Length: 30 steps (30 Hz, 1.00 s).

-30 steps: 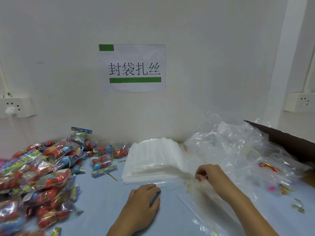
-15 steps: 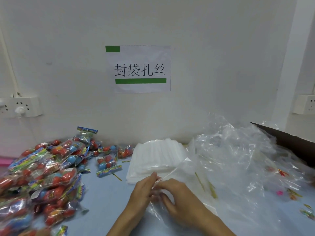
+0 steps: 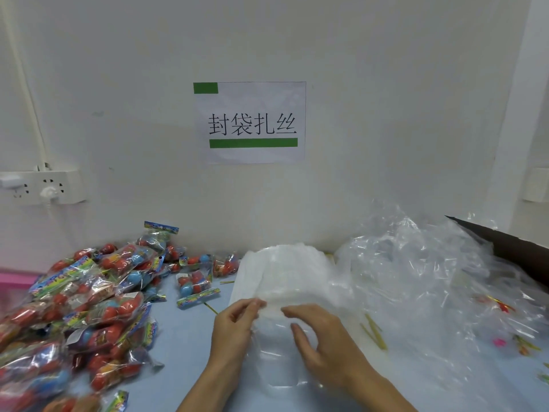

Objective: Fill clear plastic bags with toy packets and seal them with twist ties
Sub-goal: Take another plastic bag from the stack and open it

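A single clear plastic bag [image 3: 277,364] lies between my hands on the light blue table. My left hand [image 3: 234,328] pinches its top left edge with thumb and fingers. My right hand [image 3: 320,337] holds the bag's top right edge, fingers curled over the film. Behind them sits a stack of flat clear bags [image 3: 285,272]. A big heap of toy packets [image 3: 83,307] with red and blue balls covers the table's left side. Yellow-green twist ties [image 3: 375,334] lie to the right of my right hand.
A crumpled mass of clear plastic [image 3: 439,292] fills the right side, with a dark cardboard flap [image 3: 511,248] behind it. A loose toy packet [image 3: 194,288] lies near the stack. A white wall with a paper sign [image 3: 251,123] and power sockets [image 3: 44,187] closes the back.
My right hand pulled one bag off the stack toward me and my left hand came to meet it. Both hands now hold the bag's top edge, slightly apart.
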{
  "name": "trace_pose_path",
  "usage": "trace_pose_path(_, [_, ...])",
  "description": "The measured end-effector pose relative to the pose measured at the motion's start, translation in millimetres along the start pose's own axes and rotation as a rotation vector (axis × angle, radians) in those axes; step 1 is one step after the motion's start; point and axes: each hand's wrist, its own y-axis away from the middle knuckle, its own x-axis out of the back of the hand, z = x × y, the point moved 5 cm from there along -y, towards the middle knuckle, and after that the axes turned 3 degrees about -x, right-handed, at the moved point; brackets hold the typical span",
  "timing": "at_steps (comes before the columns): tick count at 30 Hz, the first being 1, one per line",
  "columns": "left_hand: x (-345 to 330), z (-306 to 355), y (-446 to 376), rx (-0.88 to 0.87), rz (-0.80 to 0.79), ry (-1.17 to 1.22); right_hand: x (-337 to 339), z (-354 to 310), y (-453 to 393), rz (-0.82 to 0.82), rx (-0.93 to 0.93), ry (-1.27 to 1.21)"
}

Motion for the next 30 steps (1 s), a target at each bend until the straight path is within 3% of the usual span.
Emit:
trace_pose_path(3, [13, 2, -7, -0.012, 0.097, 0.023, 14, 17, -2, 0.152, -0.142, 0.035])
trace_pose_path(8, [22, -1, -14, 0.016, 0.115, 0.105, 13, 44, -3, 0.120, -0.396, 0.017])
trace_pose_path(15, [11, 5, -9, 0.022, -0.035, 0.133, 9, 52, -1, 0.110, -0.715, -0.421])
trace_pose_path(21, [5, 9, -5, 0.030, -0.101, 0.104, 13, 53, -1, 0.199, -0.739, -0.671])
trace_pose_path(30, [11, 7, -5, 0.032, -0.139, -0.081, 19, 56, -1, 0.219, -0.724, -0.581])
